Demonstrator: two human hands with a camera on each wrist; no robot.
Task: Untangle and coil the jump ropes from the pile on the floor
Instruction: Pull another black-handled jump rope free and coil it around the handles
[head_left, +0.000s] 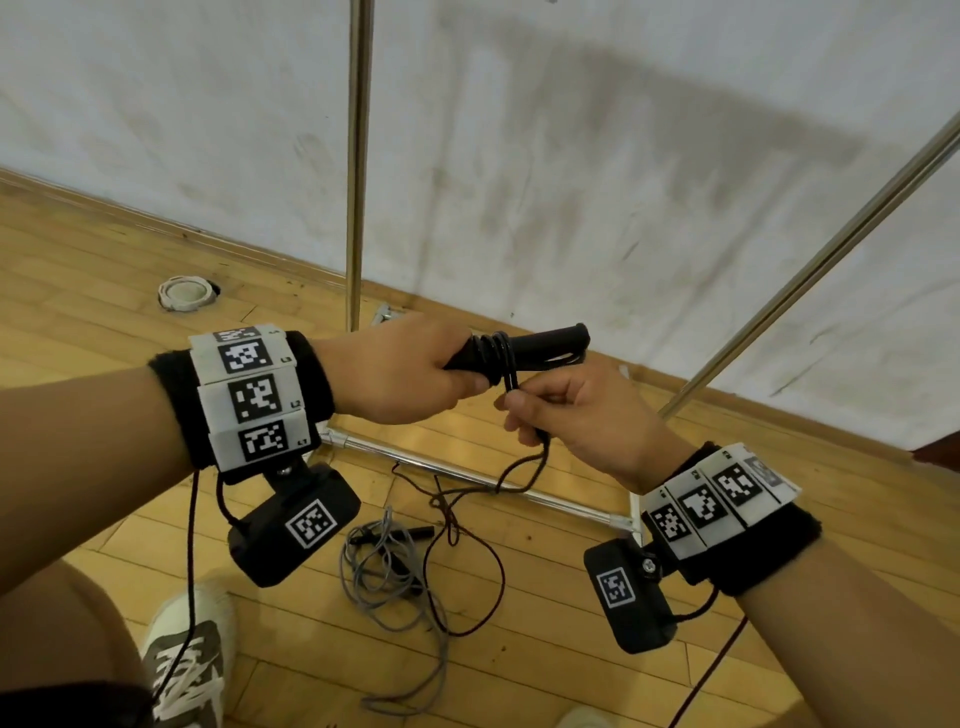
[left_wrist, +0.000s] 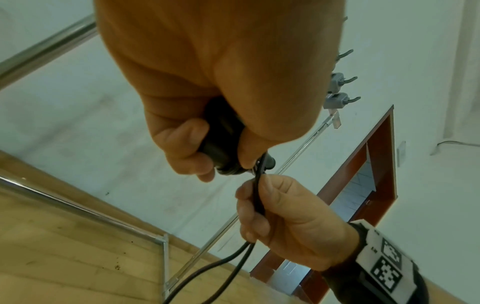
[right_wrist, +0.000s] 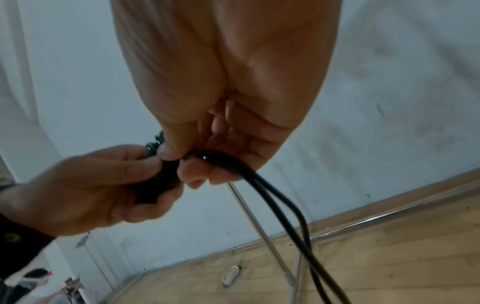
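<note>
Head view: left hand (head_left: 400, 371) grips the black handles (head_left: 540, 343); right hand (head_left: 576, 415) pinches the doubled black rope (head_left: 511, 382). Slack could loosen the wraps, or snag the floor pile (head_left: 395, 571).

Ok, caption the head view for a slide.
Left hand grips black handles while right hand winds black rope around them.

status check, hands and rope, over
Left hand grips black handles, cord wrapped round them. Right hand pinches the black cord. Grey rope and red rope tangled on floor.
</note>
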